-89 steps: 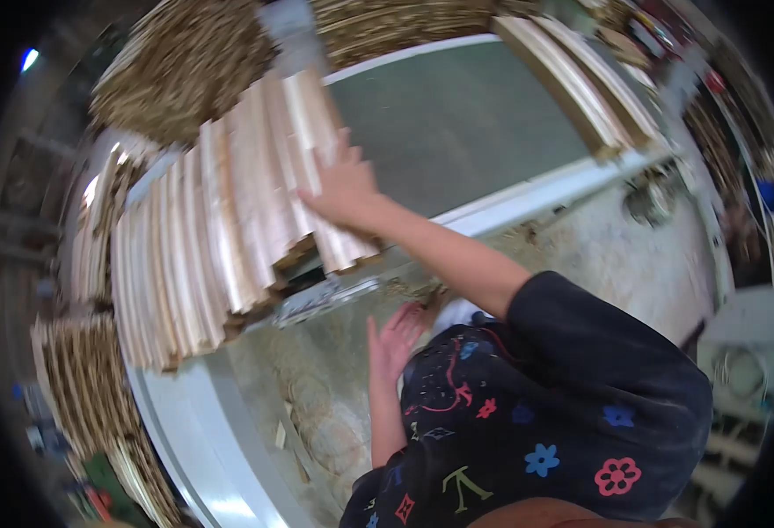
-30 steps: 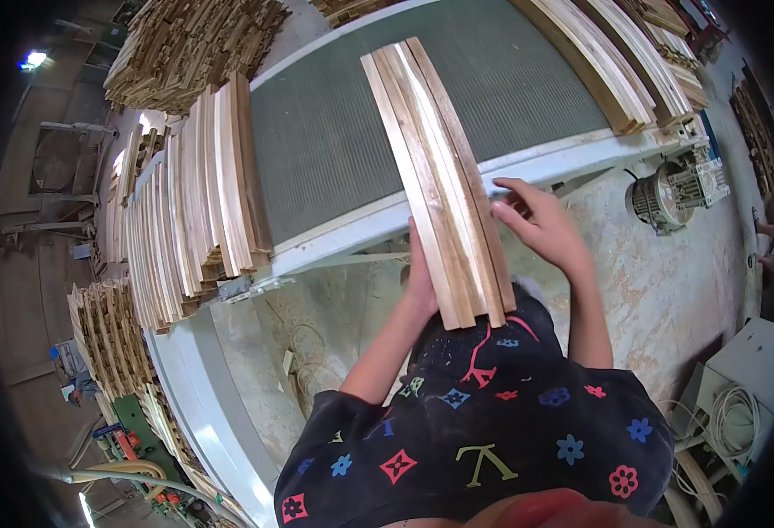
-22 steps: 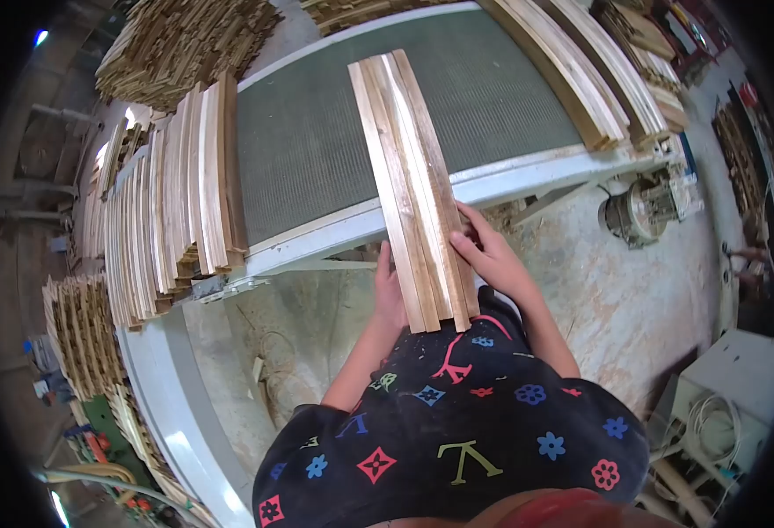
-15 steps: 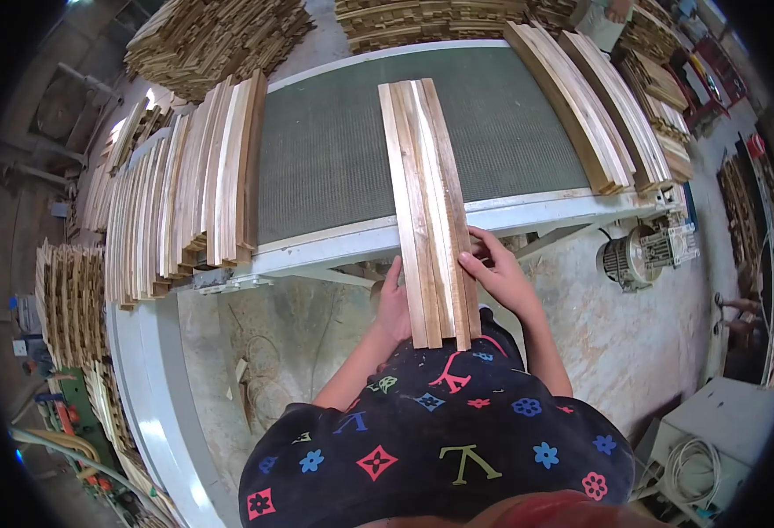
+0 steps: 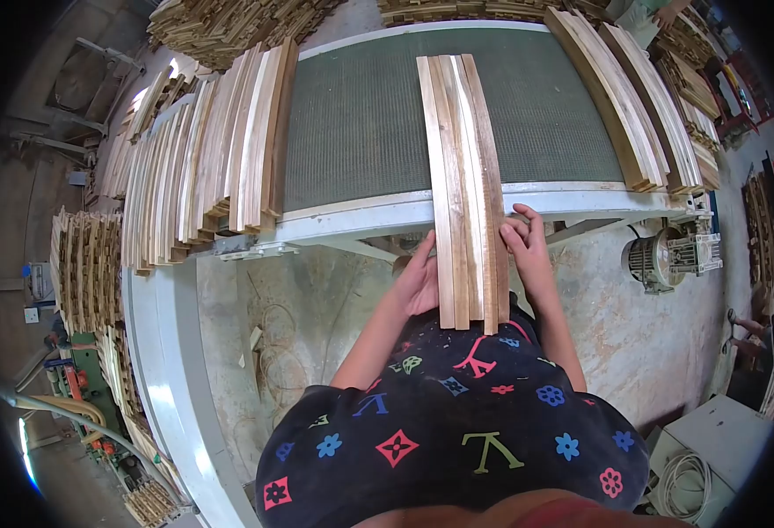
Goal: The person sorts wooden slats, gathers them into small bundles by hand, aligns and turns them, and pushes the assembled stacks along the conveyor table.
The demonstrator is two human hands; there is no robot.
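The bundle of wood strips (image 5: 463, 185) is lying between the left hand (image 5: 419, 280) and the right hand (image 5: 529, 249), its long axis pointing away from the body over the rim of the table (image 5: 352, 214). Both are flanking its near half, equally close; hidden fingers are obscuring whether either grip is clamping. Narrow, straight-edged slats are showing pale and brown grain above a green, ribbed belt (image 5: 361, 123).
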